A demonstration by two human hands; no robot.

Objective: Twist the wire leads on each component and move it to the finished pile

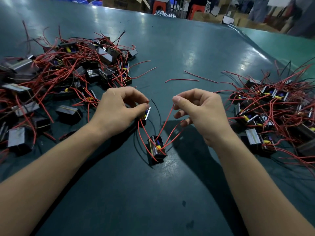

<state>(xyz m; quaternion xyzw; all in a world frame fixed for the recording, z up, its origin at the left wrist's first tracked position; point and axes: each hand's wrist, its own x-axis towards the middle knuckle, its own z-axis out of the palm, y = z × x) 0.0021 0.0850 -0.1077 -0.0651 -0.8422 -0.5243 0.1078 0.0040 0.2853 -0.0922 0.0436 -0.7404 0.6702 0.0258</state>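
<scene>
My left hand (119, 106) pinches a small black component (146, 114) with a metal edge and yellow insert, held just above the green table. A second black component (156, 149) lies on the table below and between my hands. Red wire leads (166, 122) rise from it. My right hand (199, 109) pinches one red lead near its thumb and curls its lower fingers around another. A thin black wire (157, 111) arcs between the hands.
A large pile of components with red leads (68, 68) covers the table's left side. Another pile (272, 113) lies at the right. Two loose red wires (196, 78) lie beyond my hands. The green table mat (170, 40) stretches back to orange stools and boxes.
</scene>
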